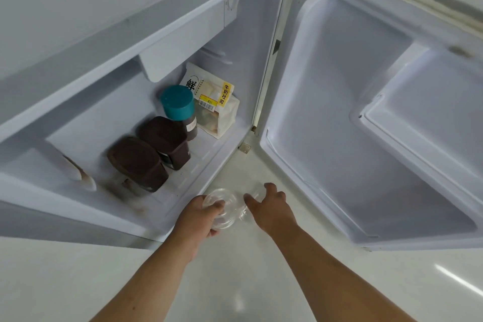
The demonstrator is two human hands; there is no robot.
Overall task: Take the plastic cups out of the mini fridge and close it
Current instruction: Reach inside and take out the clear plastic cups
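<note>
Clear, colourless plastic cups (222, 206) show pale against a glossy off-white floor (235, 282). Inside the white mini fridge (78, 117) stand two dark brown lidded tubs (154, 149), a bottle capped in teal (177, 103), and a white bread bag (217, 107) with a yellow label printed in black characters.

Home or pantry corner, open mini fridge (183, 42) on pale floor (235, 282), store-bought bread bag (217, 104), sauce bottles (156, 149) inside

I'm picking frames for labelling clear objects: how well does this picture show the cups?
Head view: the clear cups are faint against the pale floor, mostly rims and glints; wide-angle bending curves the fridge door; floor glare at lower right; both hands are sharp enough.
</note>
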